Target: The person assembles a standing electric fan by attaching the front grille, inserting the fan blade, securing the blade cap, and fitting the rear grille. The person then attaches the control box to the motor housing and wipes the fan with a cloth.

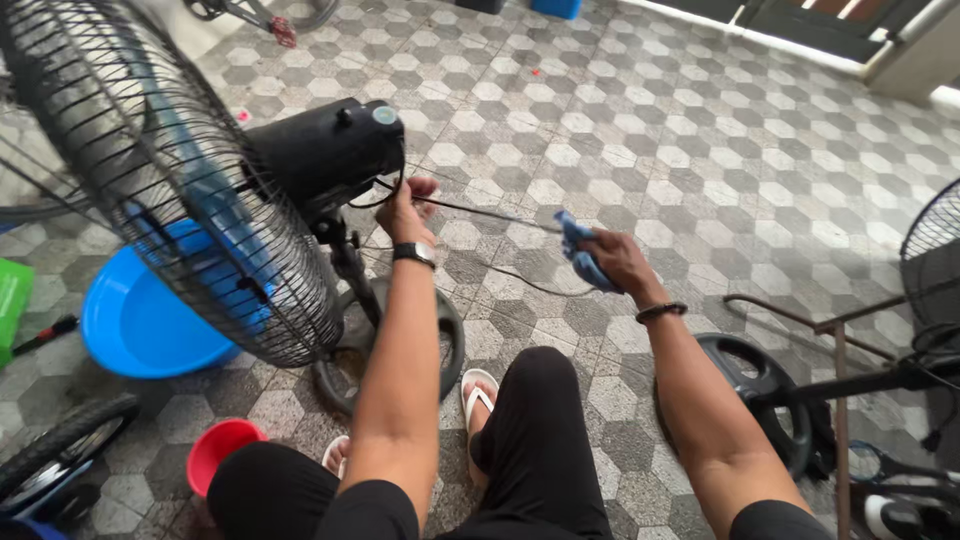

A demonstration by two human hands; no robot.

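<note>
A black pedestal fan stands before me, its wire cage [170, 170] to the left and its motor housing [325, 150] facing me. My left hand [405, 210], with a watch on the wrist, pinches the fan's black power cord [480, 213] right behind the housing. The cord stretches taut to the right. My right hand [615, 262] grips a blue cloth [577, 250] wrapped around that cord. The fan's round base [450, 345] sits on the floor by my sandalled foot [478, 392].
A blue plastic basin [140, 325] lies behind the fan cage, a red cup [222, 450] near my left knee. A bicycle tyre [60, 445] is at lower left. Another fan [935, 250] with its base [760, 385] and metal bars stand at right. The floor is hexagon tile.
</note>
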